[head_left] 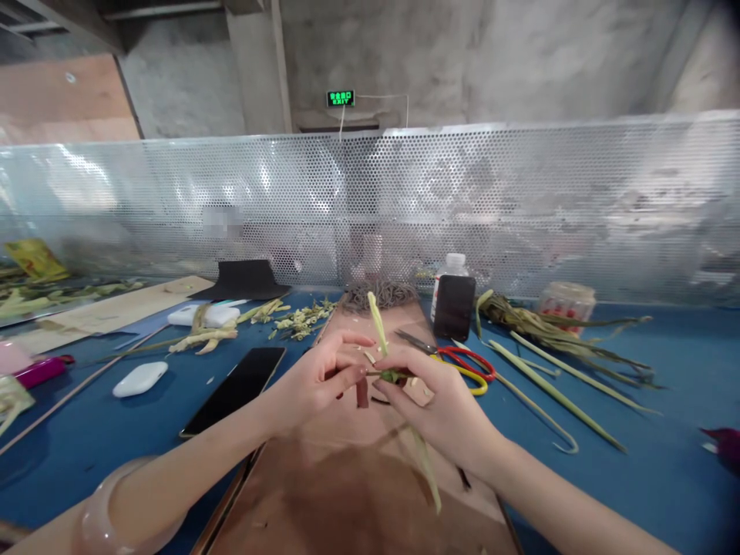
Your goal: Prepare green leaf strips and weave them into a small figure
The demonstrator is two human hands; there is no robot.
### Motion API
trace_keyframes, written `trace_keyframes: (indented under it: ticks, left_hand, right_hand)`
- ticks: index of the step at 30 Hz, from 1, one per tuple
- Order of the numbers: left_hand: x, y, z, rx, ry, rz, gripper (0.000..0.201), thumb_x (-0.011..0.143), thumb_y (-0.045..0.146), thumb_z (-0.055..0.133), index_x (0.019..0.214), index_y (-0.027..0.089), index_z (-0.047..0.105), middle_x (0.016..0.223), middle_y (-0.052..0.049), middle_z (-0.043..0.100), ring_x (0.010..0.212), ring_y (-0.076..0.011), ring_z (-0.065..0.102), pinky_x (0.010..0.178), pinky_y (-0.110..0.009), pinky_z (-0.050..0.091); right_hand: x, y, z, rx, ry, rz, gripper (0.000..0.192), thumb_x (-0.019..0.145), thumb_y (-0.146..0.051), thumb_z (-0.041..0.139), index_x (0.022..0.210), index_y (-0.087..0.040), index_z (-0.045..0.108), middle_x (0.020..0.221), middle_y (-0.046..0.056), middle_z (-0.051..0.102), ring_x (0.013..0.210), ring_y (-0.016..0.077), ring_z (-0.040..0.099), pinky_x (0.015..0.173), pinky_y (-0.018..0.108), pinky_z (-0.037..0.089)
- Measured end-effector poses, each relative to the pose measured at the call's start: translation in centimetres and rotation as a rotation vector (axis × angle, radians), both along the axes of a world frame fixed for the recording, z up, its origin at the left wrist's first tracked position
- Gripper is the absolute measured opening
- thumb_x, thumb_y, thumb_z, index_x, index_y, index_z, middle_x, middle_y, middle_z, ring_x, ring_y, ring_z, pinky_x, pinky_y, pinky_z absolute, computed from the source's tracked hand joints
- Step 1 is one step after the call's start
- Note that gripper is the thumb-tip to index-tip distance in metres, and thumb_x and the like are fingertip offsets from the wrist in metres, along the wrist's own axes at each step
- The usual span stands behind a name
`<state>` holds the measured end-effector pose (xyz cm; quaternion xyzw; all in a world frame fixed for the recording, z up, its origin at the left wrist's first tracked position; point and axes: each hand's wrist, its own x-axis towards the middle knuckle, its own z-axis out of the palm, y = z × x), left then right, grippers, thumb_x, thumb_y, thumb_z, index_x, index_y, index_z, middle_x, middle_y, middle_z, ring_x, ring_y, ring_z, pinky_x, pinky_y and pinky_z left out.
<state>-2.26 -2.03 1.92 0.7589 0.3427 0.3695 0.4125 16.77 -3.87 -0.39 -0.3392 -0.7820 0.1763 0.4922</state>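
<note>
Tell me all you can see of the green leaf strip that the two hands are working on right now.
The leaf strip is a narrow, pale green-yellow blade that looks like plant fibre. One end rises upright above the hands; the other trails down over the brown board toward the camera. Between them, a small dark green knot or fold sits where the left hand and right hand both pinch it with their fingertips. It is held above the board.

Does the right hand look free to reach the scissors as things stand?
Probably not at once: the right hand pinches a pale leaf strip together with the left hand. The scissors lie uncovered just beyond it.
</note>
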Motion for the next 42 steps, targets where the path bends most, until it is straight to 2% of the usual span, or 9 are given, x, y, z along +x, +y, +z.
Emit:
trace_keyframes:
  ticks: [4,9,14,18,20,24,29,34,42]
  left_hand:
    - [0.6,0.5,-0.7,-0.109,-0.109,-0.074,0.026,0.089,0.037,0.048,0.104,0.017,0.055,0.067,-0.001,0.064,0.050,-0.0101,0.058,0.044,-0.021,0.027]
    - [1.1,0.4,-0.9,-0.153,-0.133,-0.026,0.025,0.083,0.041,0.058,0.090,0.017,0.061,0.052,0.005,0.052,0.038,-0.0056,0.048,0.039,-0.018,0.024]
    - [0.6,0.8,-1.0,-0.124,-0.238,0.089,0.022,0.082,0.037,0.061,0.093,0.018,0.064,0.046,0.007,0.045,0.037,-0.0041,0.037,0.039,-0.017,0.024]
    - [0.5,0.9,-0.9,-0.154,-0.277,0.093,0.020,0.084,0.036,0.058,0.081,0.017,0.062,0.052,0.005,0.049,0.042,-0.0046,0.039,0.041,-0.018,0.024]
    - [0.6,0.8,-0.8,-0.153,-0.252,0.083,0.021,0.085,0.036,0.056,0.078,0.017,0.059,0.055,0.004,0.051,0.045,-0.0049,0.041,0.042,-0.018,0.025]
    - [0.9,0.6,-0.9,-0.133,-0.193,0.068,0.023,0.087,0.038,0.052,0.080,0.017,0.057,0.054,0.003,0.053,0.045,-0.0064,0.044,0.043,-0.018,0.027]
    - [1.2,0.4,-1.0,-0.097,-0.169,0.115,0.025,0.087,0.041,0.050,0.081,0.017,0.054,0.053,0.004,0.051,0.045,-0.0074,0.043,0.043,-0.019,0.028]
    - [1.3,0.0,-1.4,-0.088,-0.178,0.140,0.027,0.089,0.042,0.047,0.080,0.017,0.050,0.054,0.005,0.048,0.045,-0.0067,0.038,0.043,-0.019,0.026]
    - [1.3,-0.2,-1.9,-0.111,-0.206,0.135,0.027,0.088,0.043,0.048,0.080,0.017,0.049,0.060,0.004,0.047,0.050,-0.0077,0.042,0.047,-0.020,0.029]
  right_hand:
    - [0.2,0.4,-0.5,0.134,-0.136,-0.027,0.034,0.083,-0.018,0.055,0.117,-0.020,0.050,0.101,0.007,0.063,0.088,0.0184,0.060,0.078,0.036,0.051]
    - [-0.2,0.1,-0.8,0.348,-0.277,-0.081,0.048,0.085,-0.016,0.053,0.130,-0.018,0.035,0.107,0.011,0.059,0.100,0.0232,0.052,0.083,0.039,0.048]
    - [-0.9,-0.6,-0.9,0.557,-0.239,-0.220,0.042,0.083,-0.021,0.057,0.121,-0.015,0.039,0.114,0.015,0.054,0.104,0.0267,0.049,0.085,0.044,0.045]
    - [-1.4,-0.6,-1.4,0.388,-0.193,-0.299,0.014,0.084,-0.022,0.055,0.096,-0.018,0.049,0.091,0.008,0.060,0.085,0.0231,0.055,0.070,0.037,0.047]
    - [-1.5,-0.4,-1.8,0.230,-0.189,-0.242,0.003,0.087,-0.022,0.052,0.088,-0.019,0.050,0.082,0.004,0.060,0.075,0.0189,0.057,0.063,0.030,0.047]
    - [-1.8,-0.4,-2.3,-0.003,-0.091,-0.073,0.007,0.090,-0.020,0.045,0.089,-0.022,0.051,0.082,0.000,0.064,0.071,0.0131,0.061,0.062,0.023,0.047]
    - [-2.1,-0.9,-1.9,0.006,-0.028,-0.093,0.011,0.091,-0.018,0.042,0.091,-0.023,0.052,0.083,0.000,0.067,0.073,0.0143,0.063,0.061,0.022,0.046]
    - [-1.8,-1.2,-1.9,0.041,-0.149,-0.174,0.018,0.093,-0.019,0.037,0.100,-0.024,0.052,0.078,0.000,0.067,0.067,0.0157,0.064,0.054,0.022,0.041]
    - [-1.4,-1.1,-1.9,0.148,-0.303,-0.248,0.024,0.093,-0.026,0.035,0.093,-0.022,0.059,0.065,0.002,0.066,0.051,0.0170,0.061,0.045,0.022,0.034]
